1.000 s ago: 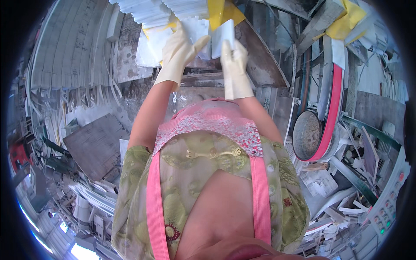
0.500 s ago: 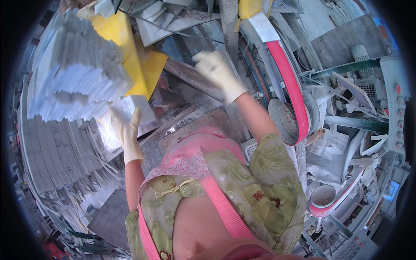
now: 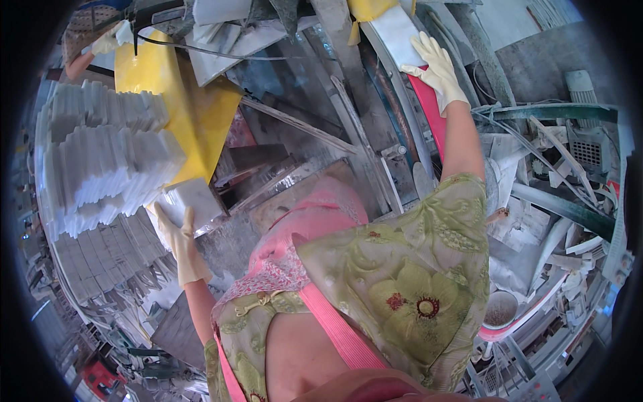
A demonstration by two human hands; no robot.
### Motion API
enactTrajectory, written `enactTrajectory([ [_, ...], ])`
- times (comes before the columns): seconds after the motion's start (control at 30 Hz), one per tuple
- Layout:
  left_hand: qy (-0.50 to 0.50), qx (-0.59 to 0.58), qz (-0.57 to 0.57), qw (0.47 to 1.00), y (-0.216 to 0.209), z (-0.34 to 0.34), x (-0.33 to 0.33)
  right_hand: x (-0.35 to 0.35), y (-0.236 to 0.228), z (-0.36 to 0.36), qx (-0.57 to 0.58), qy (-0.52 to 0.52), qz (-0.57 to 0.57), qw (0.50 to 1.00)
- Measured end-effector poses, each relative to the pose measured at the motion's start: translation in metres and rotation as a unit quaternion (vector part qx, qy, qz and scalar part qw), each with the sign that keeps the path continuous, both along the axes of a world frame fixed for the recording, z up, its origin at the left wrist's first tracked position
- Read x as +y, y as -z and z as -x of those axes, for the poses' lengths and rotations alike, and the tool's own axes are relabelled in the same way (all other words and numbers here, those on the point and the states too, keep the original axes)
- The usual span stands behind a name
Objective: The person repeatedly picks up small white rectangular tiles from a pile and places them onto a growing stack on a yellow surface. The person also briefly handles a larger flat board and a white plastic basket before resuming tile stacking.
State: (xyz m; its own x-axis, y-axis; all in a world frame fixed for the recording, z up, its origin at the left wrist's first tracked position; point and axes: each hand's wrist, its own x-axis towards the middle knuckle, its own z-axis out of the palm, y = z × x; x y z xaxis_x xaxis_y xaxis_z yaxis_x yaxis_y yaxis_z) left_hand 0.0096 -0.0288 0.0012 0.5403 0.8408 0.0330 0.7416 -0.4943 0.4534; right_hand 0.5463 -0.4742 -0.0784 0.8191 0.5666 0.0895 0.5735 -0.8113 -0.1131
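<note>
My left hand (image 3: 179, 248), in a pale rubber glove, grips the near left corner of a white stone tile (image 3: 192, 197), thumb over its face. Whether more tiles lie under it I cannot tell. My right hand (image 3: 434, 72), gloved alike, reaches forward to the right. Its fingers lie spread along the right edge of another white tile (image 3: 392, 41) and its thumb touches the near edge. This tile rests on a narrow conveyor with a red belt (image 3: 429, 110). A yellow sheet (image 3: 370, 8) hangs at the tile's far end.
White tiles stand in tall stacks (image 3: 110, 161) at the left, beside a yellow sheet (image 3: 201, 127). At the far left another person's gloved hand (image 3: 110, 41) shows. Green metal bars (image 3: 566, 208) and stone scraps lie at the right, near a round grey-filled cup (image 3: 500, 308).
My right hand has moved right and forward, from above the middle to the tile on the belt. My left hand stays at its tile. Another person's hand has come into view.
</note>
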Motion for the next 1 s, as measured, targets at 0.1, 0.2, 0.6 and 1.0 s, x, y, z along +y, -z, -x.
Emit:
enactTrajectory([
  [0.1, -0.023, -0.030, 0.018, 0.999, 0.001, -0.002, -0.004, -0.007, -0.003, -0.010, 0.014, -0.025, -0.011, 1.000],
  [0.2, -0.040, -0.057, 0.042, 0.997, 0.001, -0.001, -0.006, -0.015, -0.005, -0.017, 0.019, -0.029, -0.031, 0.999],
  [0.6, -0.020, 0.006, -0.005, 1.000, 0.003, 0.001, 0.001, 0.003, -0.048, 0.043, -0.023, -0.156, 0.090, 0.983],
  [1.0, -0.023, -0.054, 0.005, 0.998, 0.002, -0.011, -0.005, 0.010, -0.032, 0.035, -0.085, -0.100, 0.068, 0.989],
])
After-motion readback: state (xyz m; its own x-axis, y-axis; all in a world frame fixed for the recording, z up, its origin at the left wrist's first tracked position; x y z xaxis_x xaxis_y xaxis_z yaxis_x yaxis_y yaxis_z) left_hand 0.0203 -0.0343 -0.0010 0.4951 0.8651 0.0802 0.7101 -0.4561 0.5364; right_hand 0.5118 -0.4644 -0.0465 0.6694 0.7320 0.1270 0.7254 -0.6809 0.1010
